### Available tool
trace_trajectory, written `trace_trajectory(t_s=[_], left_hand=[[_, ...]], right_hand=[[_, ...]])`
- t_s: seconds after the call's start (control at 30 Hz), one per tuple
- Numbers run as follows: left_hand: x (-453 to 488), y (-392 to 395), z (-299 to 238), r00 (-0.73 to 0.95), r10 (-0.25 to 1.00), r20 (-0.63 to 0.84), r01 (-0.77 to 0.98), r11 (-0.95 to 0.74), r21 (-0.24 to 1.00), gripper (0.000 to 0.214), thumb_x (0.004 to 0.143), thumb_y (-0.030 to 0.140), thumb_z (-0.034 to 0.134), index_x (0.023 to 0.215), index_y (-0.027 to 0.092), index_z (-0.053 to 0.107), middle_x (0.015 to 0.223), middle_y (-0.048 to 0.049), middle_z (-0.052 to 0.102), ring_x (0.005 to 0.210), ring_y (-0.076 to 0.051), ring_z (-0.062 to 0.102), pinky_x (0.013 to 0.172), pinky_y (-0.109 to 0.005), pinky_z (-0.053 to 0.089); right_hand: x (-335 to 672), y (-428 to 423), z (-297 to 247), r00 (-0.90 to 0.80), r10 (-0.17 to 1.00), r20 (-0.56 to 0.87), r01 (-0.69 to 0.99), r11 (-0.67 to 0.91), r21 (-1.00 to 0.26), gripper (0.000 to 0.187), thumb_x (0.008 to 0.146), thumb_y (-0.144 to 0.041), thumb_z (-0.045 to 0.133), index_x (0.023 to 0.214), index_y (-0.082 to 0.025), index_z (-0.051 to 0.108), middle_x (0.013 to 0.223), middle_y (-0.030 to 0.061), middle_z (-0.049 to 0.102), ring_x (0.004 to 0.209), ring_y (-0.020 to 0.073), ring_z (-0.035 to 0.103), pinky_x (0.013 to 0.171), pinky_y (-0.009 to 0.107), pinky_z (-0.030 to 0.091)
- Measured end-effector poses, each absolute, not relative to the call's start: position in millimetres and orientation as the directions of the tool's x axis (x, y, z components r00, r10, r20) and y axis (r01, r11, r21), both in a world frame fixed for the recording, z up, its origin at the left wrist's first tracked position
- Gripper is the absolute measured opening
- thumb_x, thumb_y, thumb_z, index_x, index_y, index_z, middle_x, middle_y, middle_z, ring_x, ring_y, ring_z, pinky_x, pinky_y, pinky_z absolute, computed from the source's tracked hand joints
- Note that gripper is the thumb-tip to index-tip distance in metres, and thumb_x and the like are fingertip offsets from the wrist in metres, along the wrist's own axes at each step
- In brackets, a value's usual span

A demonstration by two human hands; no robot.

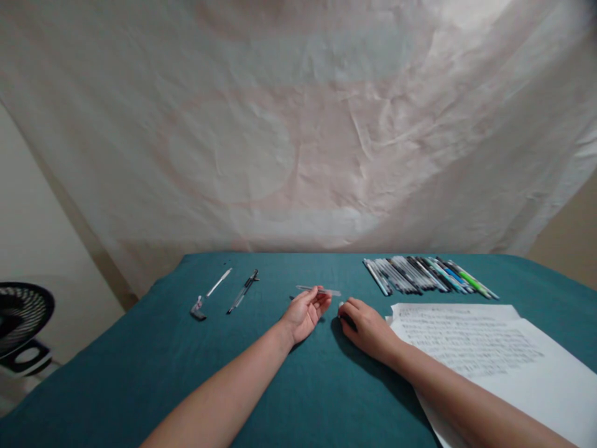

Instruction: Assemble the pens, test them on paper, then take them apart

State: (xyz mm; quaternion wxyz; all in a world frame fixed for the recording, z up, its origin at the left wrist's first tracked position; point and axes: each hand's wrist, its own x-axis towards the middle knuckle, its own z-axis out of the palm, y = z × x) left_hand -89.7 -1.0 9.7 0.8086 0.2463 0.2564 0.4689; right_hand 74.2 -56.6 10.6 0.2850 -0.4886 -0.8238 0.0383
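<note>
Palm up, my left hand (305, 316) pinches a clear pen barrel (333, 292) between thumb and fingers. The barrel lies almost level, its right end pointing towards my other hand. Just right of it, my right hand (368, 326) is closed with the knuckles up, low over the cloth. A small pale piece (341, 305) shows at its fingertips, too small to name. Behind my left wrist a small dark thing (292, 298) rests on the cloth, partly hidden.
Many pens (415, 275) lie in a row at the back right of the green-covered table (280, 410). Written sheets of paper (508, 379) lie under my right forearm. Leftward are dark-capped pens (242, 291), a white stick (219, 282) and a grey block (198, 313). A fan (23, 317) stands left.
</note>
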Motion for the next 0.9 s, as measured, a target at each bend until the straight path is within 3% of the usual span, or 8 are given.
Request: trace_trajectory(t_s=[0.33, 0.9], left_hand=[[-87.3, -2.6, 9.1, 0.424, 0.891, -0.165, -0.615, 0.417, 0.669, 0.010, 0.080, 0.017, 0.047, 0.083, 0.009, 0.053, 0.077, -0.0084, 0.062, 0.073, -0.011, 0.060, 0.073, -0.025, 0.048], [-87.3, -5.0, 9.5, 0.428, 0.894, -0.133, -0.580, 0.385, 0.718, 0.011, 0.080, 0.019, 0.048, 0.085, 0.010, 0.051, 0.079, -0.0084, 0.062, 0.074, -0.011, 0.061, 0.074, -0.024, 0.048]], right_hand=[[75.5, -51.7, 14.2, -0.097, 0.756, 0.648, 0.571, 0.575, -0.586, 0.011, 0.078, -0.017, 0.043, 0.086, -0.019, 0.051, 0.080, 0.0036, 0.052, 0.067, 0.0122, 0.051, 0.063, 0.025, 0.044], [77.5, -51.1, 14.1, -0.054, 0.749, 0.661, 0.564, 0.569, -0.599, 0.010, 0.078, -0.019, 0.044, 0.085, -0.019, 0.052, 0.081, 0.0040, 0.053, 0.070, 0.0134, 0.052, 0.067, 0.027, 0.044]])
